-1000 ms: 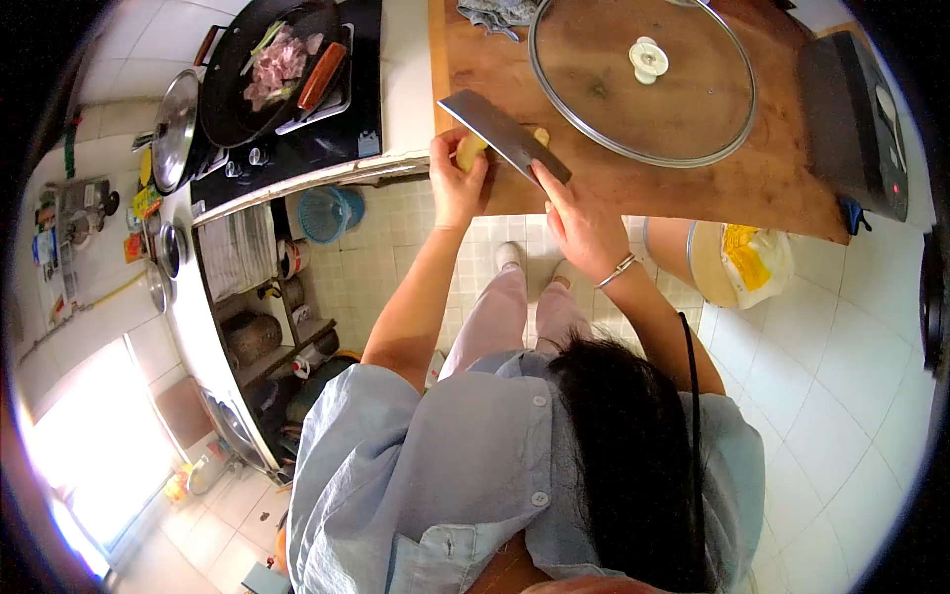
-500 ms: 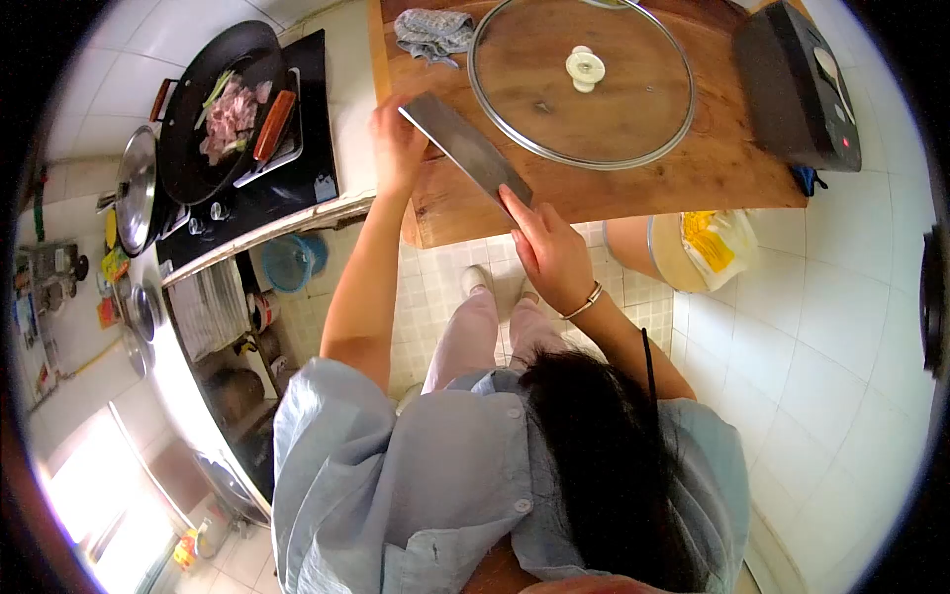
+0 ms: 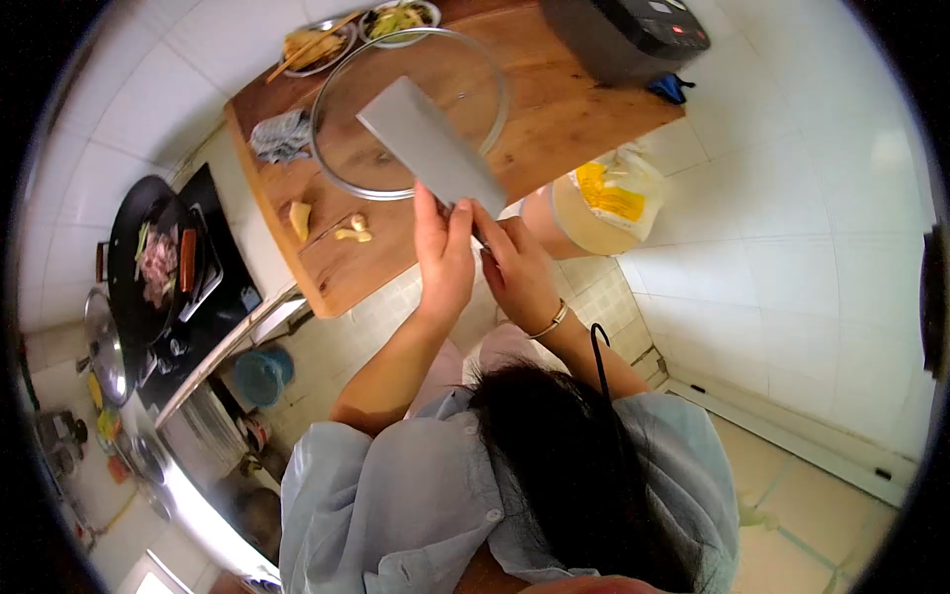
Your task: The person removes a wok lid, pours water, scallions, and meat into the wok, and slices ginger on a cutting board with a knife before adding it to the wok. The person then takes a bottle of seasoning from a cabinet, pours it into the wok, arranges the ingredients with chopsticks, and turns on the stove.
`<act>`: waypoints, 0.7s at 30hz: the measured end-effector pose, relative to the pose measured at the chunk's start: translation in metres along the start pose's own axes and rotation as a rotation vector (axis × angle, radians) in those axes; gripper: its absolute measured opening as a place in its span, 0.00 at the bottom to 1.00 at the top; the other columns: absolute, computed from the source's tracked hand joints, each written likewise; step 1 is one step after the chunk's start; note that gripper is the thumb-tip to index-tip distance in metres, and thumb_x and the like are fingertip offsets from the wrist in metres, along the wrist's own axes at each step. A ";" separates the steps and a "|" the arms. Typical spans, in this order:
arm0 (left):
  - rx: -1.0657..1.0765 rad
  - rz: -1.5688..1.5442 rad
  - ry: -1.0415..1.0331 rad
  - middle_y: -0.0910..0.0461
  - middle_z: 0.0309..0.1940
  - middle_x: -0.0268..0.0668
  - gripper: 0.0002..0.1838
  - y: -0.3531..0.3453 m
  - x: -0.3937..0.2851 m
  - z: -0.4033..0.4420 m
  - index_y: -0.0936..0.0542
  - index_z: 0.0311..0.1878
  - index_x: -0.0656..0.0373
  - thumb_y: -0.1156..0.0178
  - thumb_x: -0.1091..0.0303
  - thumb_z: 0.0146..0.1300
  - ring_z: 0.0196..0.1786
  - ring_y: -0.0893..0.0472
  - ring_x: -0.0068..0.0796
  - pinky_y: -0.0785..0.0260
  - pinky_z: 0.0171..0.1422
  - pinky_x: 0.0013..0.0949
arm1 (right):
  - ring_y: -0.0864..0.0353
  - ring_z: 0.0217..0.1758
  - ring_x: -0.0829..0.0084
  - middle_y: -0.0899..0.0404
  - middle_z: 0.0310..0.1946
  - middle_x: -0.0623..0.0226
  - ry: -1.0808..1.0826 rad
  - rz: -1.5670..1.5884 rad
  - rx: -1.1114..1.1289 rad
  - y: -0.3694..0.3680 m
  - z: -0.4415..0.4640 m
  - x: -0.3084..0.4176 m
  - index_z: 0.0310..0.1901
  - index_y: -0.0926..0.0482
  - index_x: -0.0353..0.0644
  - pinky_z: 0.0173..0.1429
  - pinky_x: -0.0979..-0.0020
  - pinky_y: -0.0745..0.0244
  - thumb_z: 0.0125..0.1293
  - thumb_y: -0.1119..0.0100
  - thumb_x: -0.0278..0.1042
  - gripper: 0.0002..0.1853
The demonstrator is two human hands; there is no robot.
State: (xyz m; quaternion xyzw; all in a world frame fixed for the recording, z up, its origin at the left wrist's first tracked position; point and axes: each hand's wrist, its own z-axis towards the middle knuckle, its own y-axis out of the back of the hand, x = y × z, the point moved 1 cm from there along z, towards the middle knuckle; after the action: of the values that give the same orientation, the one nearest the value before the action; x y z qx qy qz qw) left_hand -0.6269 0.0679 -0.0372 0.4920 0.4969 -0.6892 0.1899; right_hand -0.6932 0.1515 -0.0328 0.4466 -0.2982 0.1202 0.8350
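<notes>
A cleaver [image 3: 430, 144] with a broad grey blade is held up in front of me, over the near edge of the wooden table. My right hand [image 3: 522, 272] is closed around its dark handle. My left hand [image 3: 445, 259] grips it too, beside the right, where blade and handle meet. Behind the blade lies a large glass lid [image 3: 346, 124], partly covered by it. Small yellowish pieces that look like ginger [image 3: 354, 229] rest on the wooden table [image 3: 341, 272], with another chunk [image 3: 300, 220] to their left.
A crumpled cloth [image 3: 282, 136] and two dishes of food [image 3: 322, 49], [image 3: 399, 20], one with chopsticks across it, sit on the table. A black cooker [image 3: 628, 38] stands far right. Left, a wok [image 3: 148, 259] holds sliced meat. A bag-lined bin [image 3: 594, 213] stands below the table.
The cleaver has come up and away from the table's left part. My left hand has moved from its far end to the handle end. My view has turned right; the ginger-like pieces now show.
</notes>
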 end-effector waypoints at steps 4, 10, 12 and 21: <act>0.092 0.016 0.151 0.29 0.48 0.33 0.21 -0.063 0.038 -0.001 0.39 0.62 0.61 0.56 0.79 0.65 0.47 0.30 0.20 0.36 0.51 0.26 | 0.27 0.40 0.56 0.29 0.38 0.56 -0.141 -0.018 0.052 0.051 -0.023 -0.043 0.66 0.36 0.43 0.46 0.62 0.29 0.53 0.47 0.15 0.35; 0.154 -0.108 0.201 0.28 0.45 0.34 0.20 -0.157 0.109 0.001 0.36 0.59 0.58 0.56 0.79 0.64 0.41 0.28 0.20 0.34 0.42 0.25 | 0.27 0.37 0.57 0.31 0.36 0.55 -0.212 0.001 -0.019 0.119 -0.043 -0.122 0.66 0.36 0.46 0.42 0.63 0.30 0.53 0.47 0.14 0.35; 0.185 -0.149 0.194 0.28 0.45 0.34 0.20 -0.194 0.134 0.001 0.36 0.59 0.58 0.56 0.78 0.64 0.41 0.28 0.19 0.34 0.41 0.25 | 0.27 0.36 0.56 0.31 0.36 0.56 -0.259 0.012 -0.021 0.149 -0.048 -0.148 0.66 0.36 0.46 0.41 0.63 0.29 0.53 0.47 0.14 0.35; 0.335 -0.044 0.257 0.29 0.43 0.33 0.20 -0.355 0.234 0.015 0.36 0.58 0.59 0.53 0.76 0.61 0.39 0.30 0.20 0.34 0.37 0.23 | 0.27 0.37 0.54 0.30 0.36 0.56 -0.387 -0.149 -0.117 0.267 -0.063 -0.282 0.65 0.35 0.49 0.41 0.60 0.29 0.54 0.48 0.16 0.34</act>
State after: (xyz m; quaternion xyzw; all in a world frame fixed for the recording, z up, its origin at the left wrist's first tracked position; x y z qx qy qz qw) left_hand -1.0043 0.2622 -0.0629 0.5897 0.4061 -0.6977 0.0252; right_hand -1.0168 0.3738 -0.0503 0.4331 -0.4257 -0.0473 0.7931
